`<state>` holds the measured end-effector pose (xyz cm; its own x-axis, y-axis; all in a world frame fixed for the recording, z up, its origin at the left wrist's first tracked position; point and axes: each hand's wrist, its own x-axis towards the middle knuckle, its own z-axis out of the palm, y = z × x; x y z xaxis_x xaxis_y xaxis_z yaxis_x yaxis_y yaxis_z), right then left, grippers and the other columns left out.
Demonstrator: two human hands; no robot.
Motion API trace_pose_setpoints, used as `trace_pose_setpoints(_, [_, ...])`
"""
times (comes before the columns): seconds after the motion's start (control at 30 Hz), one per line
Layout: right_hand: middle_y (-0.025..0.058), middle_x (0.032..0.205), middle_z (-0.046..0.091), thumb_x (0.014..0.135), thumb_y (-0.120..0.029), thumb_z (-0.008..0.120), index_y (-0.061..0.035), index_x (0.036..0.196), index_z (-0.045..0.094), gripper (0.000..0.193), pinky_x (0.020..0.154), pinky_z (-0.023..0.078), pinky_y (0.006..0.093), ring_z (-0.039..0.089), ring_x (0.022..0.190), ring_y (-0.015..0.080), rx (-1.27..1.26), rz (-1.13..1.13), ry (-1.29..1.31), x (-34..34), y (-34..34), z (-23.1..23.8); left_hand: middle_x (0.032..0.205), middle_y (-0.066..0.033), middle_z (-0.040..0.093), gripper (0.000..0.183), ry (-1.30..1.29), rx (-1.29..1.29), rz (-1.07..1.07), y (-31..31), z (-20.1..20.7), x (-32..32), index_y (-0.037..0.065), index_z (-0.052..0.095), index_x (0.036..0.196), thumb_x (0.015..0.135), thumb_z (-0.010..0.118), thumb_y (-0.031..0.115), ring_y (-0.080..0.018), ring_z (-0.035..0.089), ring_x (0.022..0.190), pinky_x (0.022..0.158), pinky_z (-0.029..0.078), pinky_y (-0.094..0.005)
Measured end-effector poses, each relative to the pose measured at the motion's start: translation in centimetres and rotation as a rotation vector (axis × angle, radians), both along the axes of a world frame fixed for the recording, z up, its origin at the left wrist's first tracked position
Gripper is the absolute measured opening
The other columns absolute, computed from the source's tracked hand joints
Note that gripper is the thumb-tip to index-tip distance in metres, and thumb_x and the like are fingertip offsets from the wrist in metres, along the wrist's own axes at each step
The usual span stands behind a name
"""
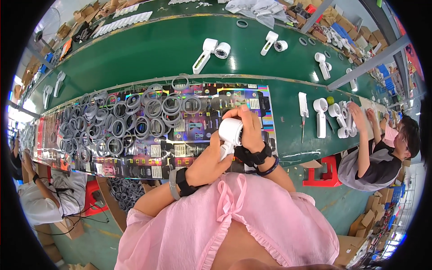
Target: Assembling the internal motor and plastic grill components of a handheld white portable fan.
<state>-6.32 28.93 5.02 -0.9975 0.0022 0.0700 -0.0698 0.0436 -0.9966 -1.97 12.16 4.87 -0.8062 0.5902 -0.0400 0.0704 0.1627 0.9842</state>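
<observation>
In front of my chest I hold a white handheld fan (230, 130) with a round head and a short handle. My left hand (208, 163) is closed around its handle and lower side. My right hand (252, 132) wraps the far right side of the round head, fingers curled over the top. The hands hide part of the handle and the fan's right face. Just left of them, a wide heap of grey plastic rings (119, 128) lies on a printed, shiny sheet (225, 95) covering the bench.
Beyond the bench runs a green conveyor belt (148, 56) carrying white fan parts (209, 54). To my right lie a screwdriver (303, 128) and several white fans (321, 118), near a co-worker (378, 153). Another person (49, 198) sits at left. A red stool (324, 173) stands at right.
</observation>
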Motion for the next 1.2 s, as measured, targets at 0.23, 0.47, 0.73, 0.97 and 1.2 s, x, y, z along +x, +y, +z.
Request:
trace_pose_setpoints(0.23, [0.0073, 0.075, 0.066, 0.102, -0.043, 0.030, 0.0027, 0.085, 0.068, 0.062, 0.065, 0.047, 0.0259, 0.060, 0.066, 0.0137, 0.124, 0.085, -0.098, -1.2, 1.2, -2.9, 0.103, -0.0157, 0.056, 0.055, -0.341, 0.015, -0.031, 0.3, 0.0, -0.8, -0.004, 0.021, 0.131, 0.090, 0.057, 0.005, -0.0159, 0.063, 0.073, 0.061, 0.051, -0.0311])
trace_pose_setpoints(0.47, [0.0076, 0.080, 0.067, 0.102, -0.043, 0.034, 0.0029, 0.089, 0.068, 0.058, 0.068, 0.047, 0.0275, 0.060, 0.071, 0.0131, 0.076, 0.057, -0.107, -2.3, 3.4, -2.4, 0.100, -0.0120, 0.060, 0.059, -0.363, 0.075, -0.094, -0.3, -0.4, -1.6, -0.002, 0.024, 0.139, 0.092, 0.058, 0.011, -0.0149, 0.063, 0.076, 0.067, 0.053, -0.0304])
trace_pose_setpoints(0.73, [0.0051, 0.081, 0.063, 0.096, -0.022, 0.054, 0.0005, 0.100, 0.064, 0.025, 0.062, 0.043, 0.0254, 0.053, 0.068, 0.0098, 0.263, 0.074, 0.093, -1.2, 1.8, -0.8, 0.091, -0.0091, 0.058, 0.033, -0.514, 0.176, -0.160, 0.1, 0.6, -2.4, 0.002, 0.036, 0.125, 0.098, 0.049, 0.015, -0.0155, 0.062, 0.065, 0.057, 0.052, -0.0294])
trace_pose_setpoints(0.97, [0.0097, 0.090, 0.069, 0.095, -0.016, 0.050, 0.0006, 0.099, 0.065, 0.023, 0.064, 0.046, 0.0263, 0.059, 0.072, 0.0126, 0.337, 0.146, 0.242, -2.1, 2.6, -1.0, 0.089, -0.0075, 0.057, 0.027, -0.522, 0.217, -0.199, -0.1, 1.0, -2.7, 0.002, 0.039, 0.121, 0.098, 0.047, 0.014, -0.0150, 0.061, 0.064, 0.057, 0.052, -0.0293])
trace_pose_setpoints(1.2, [0.0121, 0.096, 0.069, 0.094, -0.015, 0.049, 0.0020, 0.101, 0.065, 0.024, 0.075, 0.049, 0.0290, 0.065, 0.086, 0.0185, 0.319, 0.273, 0.321, -3.0, 3.2, -1.0, 0.090, -0.0068, 0.057, 0.026, -0.555, 0.238, -0.202, 0.1, 1.1, -2.8, 0.003, 0.040, 0.119, 0.098, 0.048, 0.017, -0.0143, 0.061, 0.064, 0.056, 0.052, -0.0291])
